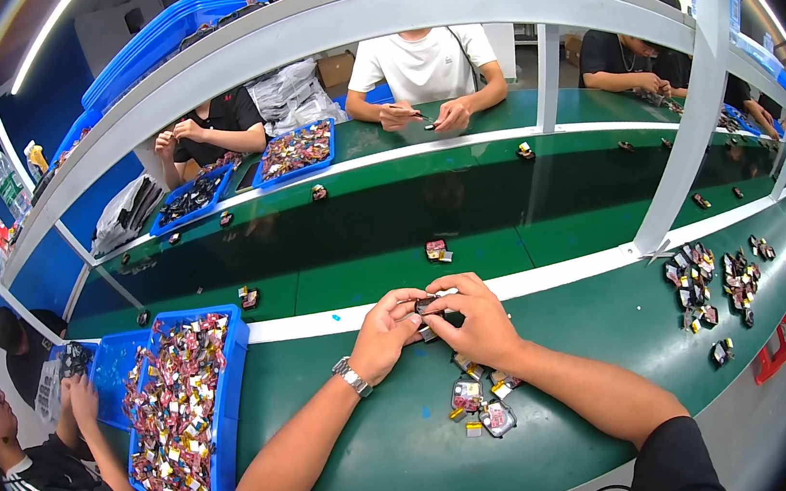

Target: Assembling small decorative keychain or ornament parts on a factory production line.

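A: Dark, small part (pixel 427 306), partly hidden between both hands; looks black with a pale bit at its lower side; too small to tell more.

B: Grip?

A: Left hand (pixel 386 335) and right hand (pixel 475 321) pressed together around it, fingertips of both pinched shut on the part; wristwatch (pixel 351 376) on the left wrist.

B: Where on the bench?

A: Just above the green table (pixel 386 440), close to its far edge where the white strip (pixel 561 277) runs; roughly mid-width.

B: Anything under the hands?

A: Small cluster of loose parts (pixel 482 405) lying on the table nearer the person, just below the right wrist; clear-wrapped, with red, yellow and black bits.

B: Left side?

A: Blue bin (pixel 234 380) at the table's left edge, heaped with the same mixed red, yellow and silver pieces; a second blue bin beyond it, by a neighbour in a dark striped jacket.

B: Right side?

A: More scattered pieces (pixel 712 282) toward the right edge, well apart from the hands.

B: Beyond the strip?

A: Dark green conveyor belt (pixel 362 230) carrying single pieces, one (pixel 437 251) straight ahead of the hands; other people seated across it, their hands busy at their own bench; two blue trays there.
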A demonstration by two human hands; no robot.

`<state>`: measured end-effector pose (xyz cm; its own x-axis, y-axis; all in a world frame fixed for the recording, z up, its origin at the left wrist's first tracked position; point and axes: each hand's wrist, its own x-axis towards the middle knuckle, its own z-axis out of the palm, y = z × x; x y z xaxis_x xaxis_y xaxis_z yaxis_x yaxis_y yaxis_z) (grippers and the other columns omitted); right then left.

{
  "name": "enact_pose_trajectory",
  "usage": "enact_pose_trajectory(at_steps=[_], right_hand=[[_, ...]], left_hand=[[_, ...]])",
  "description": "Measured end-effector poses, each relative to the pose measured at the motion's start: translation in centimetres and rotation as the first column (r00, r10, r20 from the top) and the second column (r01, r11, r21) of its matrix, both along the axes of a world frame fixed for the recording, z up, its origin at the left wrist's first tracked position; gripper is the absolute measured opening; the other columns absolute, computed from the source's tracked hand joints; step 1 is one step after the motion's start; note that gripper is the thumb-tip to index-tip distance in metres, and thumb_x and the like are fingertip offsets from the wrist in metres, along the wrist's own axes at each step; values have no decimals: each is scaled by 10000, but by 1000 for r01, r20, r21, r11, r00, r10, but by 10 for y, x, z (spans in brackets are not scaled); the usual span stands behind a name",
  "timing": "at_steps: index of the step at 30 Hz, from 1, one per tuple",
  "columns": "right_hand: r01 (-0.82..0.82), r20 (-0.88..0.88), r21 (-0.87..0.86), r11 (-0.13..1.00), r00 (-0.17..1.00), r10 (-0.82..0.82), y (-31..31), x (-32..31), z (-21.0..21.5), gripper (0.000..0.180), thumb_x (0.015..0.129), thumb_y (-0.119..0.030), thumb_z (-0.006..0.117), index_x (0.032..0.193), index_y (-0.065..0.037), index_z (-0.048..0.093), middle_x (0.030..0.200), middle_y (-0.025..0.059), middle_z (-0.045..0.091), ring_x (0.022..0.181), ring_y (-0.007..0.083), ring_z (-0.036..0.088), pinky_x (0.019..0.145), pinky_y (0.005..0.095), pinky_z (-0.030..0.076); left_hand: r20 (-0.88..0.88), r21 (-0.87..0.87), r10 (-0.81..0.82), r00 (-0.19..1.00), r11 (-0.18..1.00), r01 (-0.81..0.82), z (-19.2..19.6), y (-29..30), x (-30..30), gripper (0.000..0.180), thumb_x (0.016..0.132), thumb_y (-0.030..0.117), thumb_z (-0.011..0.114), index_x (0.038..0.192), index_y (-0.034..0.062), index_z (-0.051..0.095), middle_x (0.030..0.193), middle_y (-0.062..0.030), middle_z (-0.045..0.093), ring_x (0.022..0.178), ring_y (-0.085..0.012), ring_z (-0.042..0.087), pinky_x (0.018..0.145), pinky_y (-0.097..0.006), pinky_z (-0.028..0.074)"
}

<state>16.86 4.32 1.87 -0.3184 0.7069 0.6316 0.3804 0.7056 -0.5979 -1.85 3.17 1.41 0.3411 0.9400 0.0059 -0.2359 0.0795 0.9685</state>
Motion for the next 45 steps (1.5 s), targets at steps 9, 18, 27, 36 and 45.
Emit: enact_pose_trajectory(at_steps=[9,18,27,36,45], right_hand=[[1,34,-13,1000,999,0,-1,-2,2,113,779,-68,699,888,-50,723,1110,74,632,1055,266,568,897,362,489],[-46,-7,38,998,999,47,-2,-4,1,163,768,-28,725,929,-57,727,1117,78,619,1040,258,576,828,342,531],[-83,-30,-61,995,996,81,-2,-3,3,164,792,-48,707,953,-65,734,1217,91,602,1169,289,515,909,376,496],[-72,-47,-118,990,997,67,2,0,0,155,791,-76,719,944,-92,741,1229,74,603,1182,285,509,941,377,482],[-117,-75,-124,985,991,108,4,-2,0,159,794,-77,720,950,-102,742,1242,74,601,1195,293,502,952,379,477]], left_hand=[[57,-30,-1,998,1000,3,-5,2,-3,291,990,49,491,1281,41,488,1222,-93,605,1107,-158,607,925,-316,534],[76,-22,12,997,1000,-10,-7,3,-3,272,984,50,518,1256,39,502,1200,-119,632,1080,-168,630,904,-312,547],[66,-14,29,997,1000,-28,-8,2,-6,275,977,73,553,1246,38,507,1180,-112,638,1068,-159,630,903,-315,546],[141,-16,-12,990,1000,15,-5,3,-4,288,976,94,565,1253,42,506,1189,-111,632,1071,-176,626,907,-326,541],[151,-14,9,989,1000,-6,-10,5,-5,292,968,97,584,1246,37,514,1166,-115,641,1062,-175,633,892,-330,548]])
